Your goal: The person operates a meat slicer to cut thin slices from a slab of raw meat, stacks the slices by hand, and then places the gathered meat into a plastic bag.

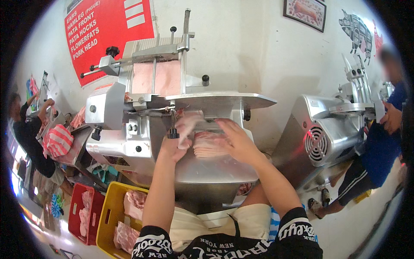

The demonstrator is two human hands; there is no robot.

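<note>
A metal meat slicer (200, 176) stands before me, with a block of pale pork (157, 77) clamped on its upper carriage. My left hand (174, 149) is below the blade area and holds a thin pork slice (187, 124), blurred by motion. Beside it, a neat stack of pork slices (207, 145) lies on the slicer's lower metal tray. My right hand (237, 140) is at the right side of that stack, fingers apart; its fingertips partly cover the slices, and whether they touch cannot be told. A black knob (173, 133) hangs in front of my left fingers.
A yellow crate (106, 220) and a red crate (76, 213) with pork pieces stand at lower left. Another slicer (320, 142) is to the right, near a person in blue (378, 155). A second person (29, 139) works at far left, by a striped bag (58, 140).
</note>
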